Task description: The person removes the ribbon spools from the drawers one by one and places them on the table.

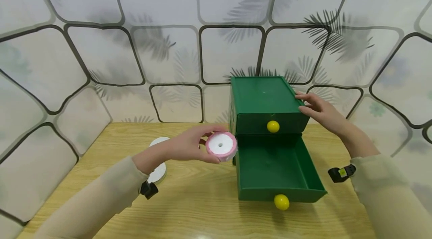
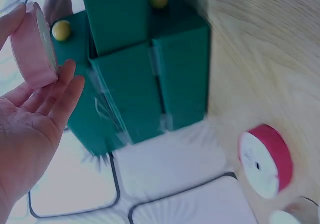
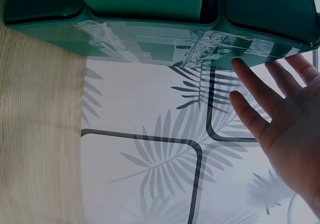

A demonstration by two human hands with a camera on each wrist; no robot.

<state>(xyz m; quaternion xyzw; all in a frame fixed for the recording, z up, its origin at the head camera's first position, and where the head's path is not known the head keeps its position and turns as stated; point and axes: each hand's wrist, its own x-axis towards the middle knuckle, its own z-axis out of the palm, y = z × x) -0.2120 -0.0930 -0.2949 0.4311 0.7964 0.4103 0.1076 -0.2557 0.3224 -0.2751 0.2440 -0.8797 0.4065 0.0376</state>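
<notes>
My left hand [image 1: 189, 144] pinches a roll of pink ribbon [image 1: 216, 146] by its edges, thumb on the near side, with the white spool face turned up. The roll is beside the left wall of a pulled-out green drawer [image 1: 270, 167]. That drawer belongs to a green drawer cabinet [image 1: 263, 94]; in the left wrist view it is the middle one. No contents show inside it. My right hand [image 1: 322, 113] has its fingers extended at the cabinet's upper right side. In the right wrist view the fingertips [image 3: 239, 64] reach the taped side wall.
Left of the cabinet, partly behind my left forearm, white spools [image 1: 158, 174] lie on the wooden table [image 1: 189, 209]; one carries red ribbon [image 2: 283, 156]. Yellow knobs [image 1: 273, 126] stick out from the drawer fronts. A patterned wall covering [image 1: 229, 55] stands behind the table.
</notes>
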